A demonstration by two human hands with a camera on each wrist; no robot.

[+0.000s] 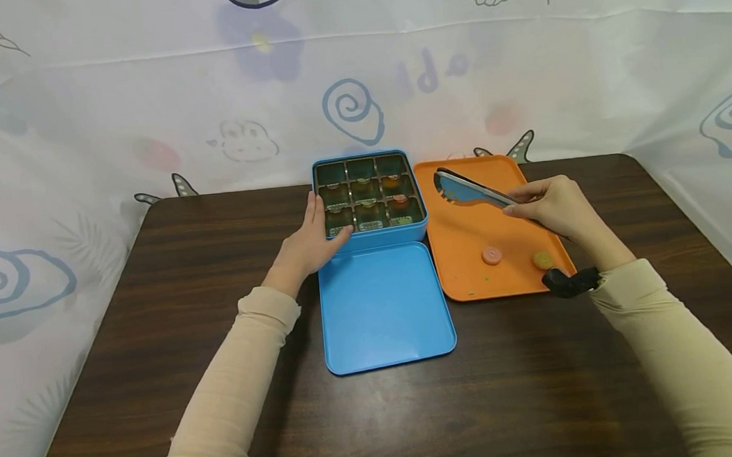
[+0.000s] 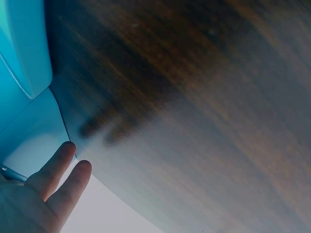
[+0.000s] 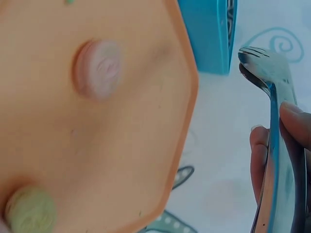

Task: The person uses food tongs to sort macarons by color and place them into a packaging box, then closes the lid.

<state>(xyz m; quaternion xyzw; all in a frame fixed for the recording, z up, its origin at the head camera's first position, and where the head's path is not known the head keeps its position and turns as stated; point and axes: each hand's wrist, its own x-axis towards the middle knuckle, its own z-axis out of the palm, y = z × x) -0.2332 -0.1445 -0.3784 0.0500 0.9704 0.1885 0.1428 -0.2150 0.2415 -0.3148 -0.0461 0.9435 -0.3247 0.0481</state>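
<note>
My left hand (image 1: 307, 242) rests against the left front corner of a blue tin (image 1: 373, 238), fingers straight along its side and thumb at the front rim. In the left wrist view, two straight fingers (image 2: 70, 191) show beside the blue wall. The tin holds a divided insert with small compartments; pinkish and orange pieces show in some. Metal tongs (image 1: 473, 188) are held in my right hand (image 1: 550, 207), above the orange tray (image 1: 463, 278). Their tips are close together, with nothing visible between them. On the tray lie a pink macaron (image 3: 99, 69) and a yellow-green macaron (image 3: 31, 209).
A blue lid (image 1: 386, 307) lies flat in front of the tin on the dark wooden table (image 1: 217, 265). Small green crumbs dot the tray. A patterned white cloth (image 1: 175, 93) hangs behind and beside the table. A black strap (image 1: 571, 282) is on the right wrist.
</note>
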